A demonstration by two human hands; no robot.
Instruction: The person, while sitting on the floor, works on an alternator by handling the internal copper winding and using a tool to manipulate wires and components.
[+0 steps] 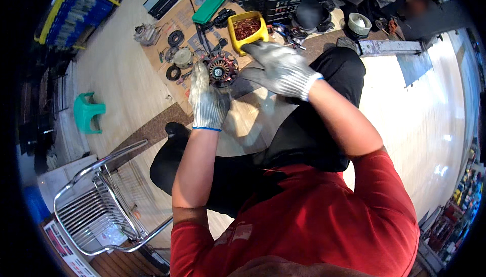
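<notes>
My left hand (207,95), in a white knit glove with a grey palm, is closed around the near left side of a round motor stator (221,68). The stator has a dark toothed rim and copper windings around a pale centre. To its right, my right hand (283,69), gloved alike and slightly blurred, has its fingers apart and nothing in them. Its upper finger lies at the near edge of a yellow tub (262,35) that holds reddish copper scraps (247,28).
A flat cardboard sheet (159,57) bears black rings (175,38), a pale round housing (183,57) and a green-handled tool (211,6). Beyond stands a black crate (283,9). A white fan wheel (359,24) is at right. A metal chair (96,211) and green stool (89,112) stand left.
</notes>
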